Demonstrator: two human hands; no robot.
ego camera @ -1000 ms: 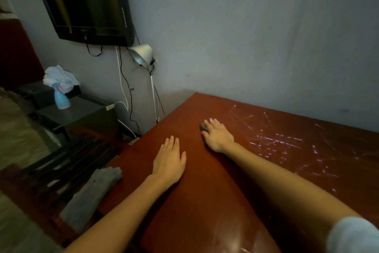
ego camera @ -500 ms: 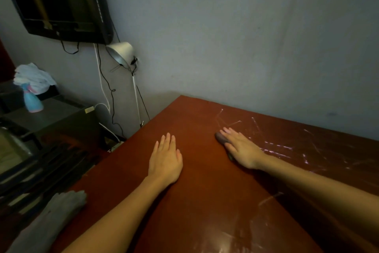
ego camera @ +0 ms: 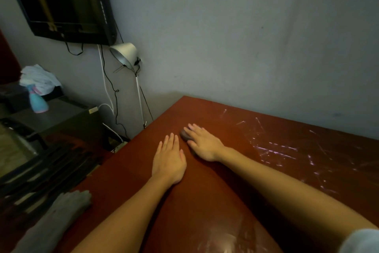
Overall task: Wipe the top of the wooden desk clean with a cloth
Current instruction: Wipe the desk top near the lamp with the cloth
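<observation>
The reddish-brown wooden desk (ego camera: 235, 181) fills the lower right, its top marked with pale scratches and smears on the right. My right hand (ego camera: 203, 144) lies flat with straight fingers on a small dark grey cloth (ego camera: 185, 135); only the cloth's left edge shows beyond my fingers. My left hand (ego camera: 169, 160) rests flat on the desk just left of it, fingers straight, thumb close to my right hand.
A grey towel (ego camera: 55, 218) hangs over the desk's left edge. A white lamp (ego camera: 125, 53) with cables stands by the wall under a mounted TV (ego camera: 61, 0). A blue spray bottle (ego camera: 37, 101) and white rag sit on a dark cabinet at left.
My right hand slid the cloth to the right, then back left, and now lies next to my left hand. The left hand stayed put.
</observation>
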